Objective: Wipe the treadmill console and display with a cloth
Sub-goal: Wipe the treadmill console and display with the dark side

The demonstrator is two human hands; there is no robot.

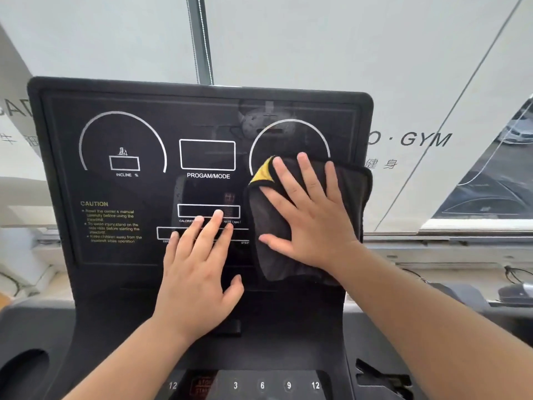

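The black treadmill console [109, 249] fills the middle of the view, with its glossy display panel [129, 192] showing white dial arcs, boxes and yellow caution text. A dark grey cloth [268, 215] with a yellow folded corner lies flat against the panel's lower right part. My right hand [311, 215] presses on the cloth with fingers spread and straight. My left hand [199, 269] rests flat on the lower middle of the panel, fingers straight, just left of the cloth and holding nothing.
A row of number keys [262, 385] runs along the console's bottom edge. A cup recess [23, 370] sits at lower left and a slot [383, 379] at lower right. Behind the console is a white window blind [375, 53] printed with GYM.
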